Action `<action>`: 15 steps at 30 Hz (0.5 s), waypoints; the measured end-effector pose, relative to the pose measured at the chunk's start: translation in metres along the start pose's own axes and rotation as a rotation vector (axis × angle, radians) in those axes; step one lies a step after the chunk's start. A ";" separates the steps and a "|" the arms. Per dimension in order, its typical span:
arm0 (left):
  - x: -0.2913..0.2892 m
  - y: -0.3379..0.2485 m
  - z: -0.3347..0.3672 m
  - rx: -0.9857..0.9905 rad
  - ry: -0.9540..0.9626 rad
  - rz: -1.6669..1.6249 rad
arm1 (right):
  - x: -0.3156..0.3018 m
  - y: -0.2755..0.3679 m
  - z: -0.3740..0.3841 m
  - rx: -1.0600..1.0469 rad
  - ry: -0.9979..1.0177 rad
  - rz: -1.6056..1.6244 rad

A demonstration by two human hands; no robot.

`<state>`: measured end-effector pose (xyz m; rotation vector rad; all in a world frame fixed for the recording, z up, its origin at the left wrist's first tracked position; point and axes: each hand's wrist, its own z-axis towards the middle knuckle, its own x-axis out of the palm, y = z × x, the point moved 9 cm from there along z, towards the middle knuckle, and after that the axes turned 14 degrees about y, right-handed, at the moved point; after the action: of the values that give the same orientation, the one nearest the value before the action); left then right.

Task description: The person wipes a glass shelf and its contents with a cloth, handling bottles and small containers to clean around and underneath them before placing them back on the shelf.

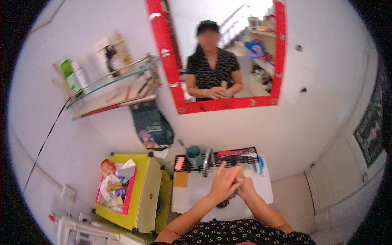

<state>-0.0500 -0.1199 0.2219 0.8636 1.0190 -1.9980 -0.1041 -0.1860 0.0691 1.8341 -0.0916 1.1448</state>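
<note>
Over the white sink (196, 190), my left hand (222, 183) is held with its fingers stretched out, palm turned partly down. Close beside it, my right hand (247, 189) is closed around a pale cream-coloured object (243, 174); blur and the left hand's nearness hide its exact kind. Something dark lies below my hands in the basin, partly covered by the left wrist. Behind the left fingers stands a chrome tap (207, 162). The red-framed mirror (228, 107) reflects both hands close together at waist height with a pale upright thing.
A green cup (193, 157) with a brush, a pink piece (179, 163) and a tan pad (180, 179) sit left of the tap. Left stands a lime-green cabinet (143, 171) bearing a box of toiletries. A glass shelf (110, 85) with bottles hangs above.
</note>
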 end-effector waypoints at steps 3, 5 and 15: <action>0.014 0.009 -0.008 -0.073 0.082 -0.173 | -0.014 -0.005 0.003 0.033 -0.078 -0.091; 0.000 0.023 -0.013 -0.135 0.077 -0.180 | -0.007 -0.008 0.006 0.061 -0.092 -0.140; -0.329 0.088 -0.029 -0.100 -0.765 -0.522 | 0.013 -0.029 0.007 0.112 0.148 -0.329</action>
<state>0.1989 -0.0357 0.4408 -0.2757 0.9124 -2.3701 -0.0777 -0.1695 0.0585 1.7732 0.3538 1.0625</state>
